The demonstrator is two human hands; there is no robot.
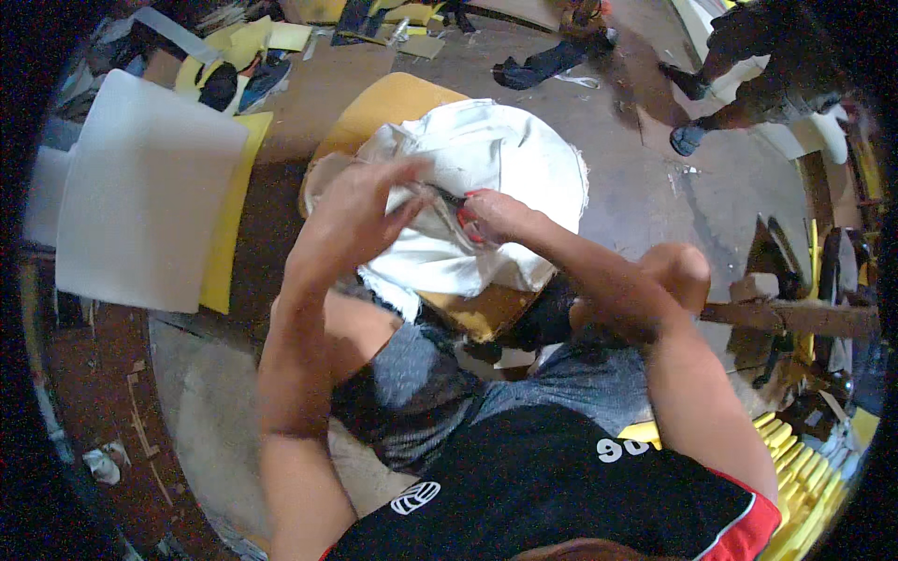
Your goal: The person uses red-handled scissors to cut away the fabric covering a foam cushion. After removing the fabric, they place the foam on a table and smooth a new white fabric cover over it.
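Observation:
A white cloth (505,159) is stretched over a round yellow foam cushion (393,103) resting on my lap. My left hand (360,210) lies on the cloth's near left edge, its fingers pinching and pulling the fabric. My right hand (496,217) is shut on red-handled scissors (458,210), whose dark blades point left toward my left fingers at the cloth's edge. The frayed hem (393,290) of the cloth hangs over my knee.
A large white foam sheet (140,187) lies on yellow foam (229,215) at the left. Yellow offcuts (253,37) litter the far floor. Another person's legs and sandalled feet (697,112) stand at the upper right. Yellow pieces (795,467) are stacked at the lower right.

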